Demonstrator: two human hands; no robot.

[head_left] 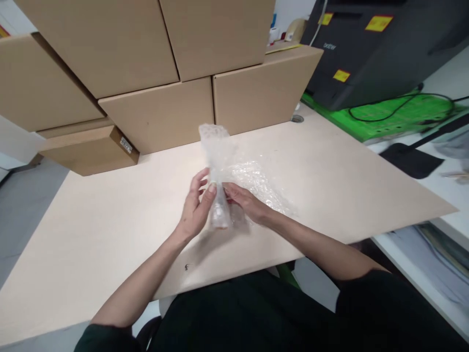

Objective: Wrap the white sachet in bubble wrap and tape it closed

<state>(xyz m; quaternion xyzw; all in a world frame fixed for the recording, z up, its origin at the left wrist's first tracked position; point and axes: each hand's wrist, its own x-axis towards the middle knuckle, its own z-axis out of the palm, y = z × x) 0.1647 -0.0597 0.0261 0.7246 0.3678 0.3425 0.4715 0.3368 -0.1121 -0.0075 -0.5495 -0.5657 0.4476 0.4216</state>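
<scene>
A narrow bundle of clear bubble wrap (220, 210) stands up between my hands, its loose crumpled top (213, 137) reaching towards the boxes. My left hand (198, 203) grips its left side, thumb lying along the front. On the right side, my right hand (244, 198) has its fingers closed on the wrap, with the fingertips partly hidden behind it. More of the clear sheet (256, 181) spreads over the table to the right. Something orange-brown shows at the bundle's lower end; what it is cannot be made out.
Cardboard boxes (157, 115) are stacked along the back of the pale table (120, 215). A flatter box (91, 151) lies at the back left. At the right stand a dark printer (351, 54) and a green surface (395, 112) with a black cable.
</scene>
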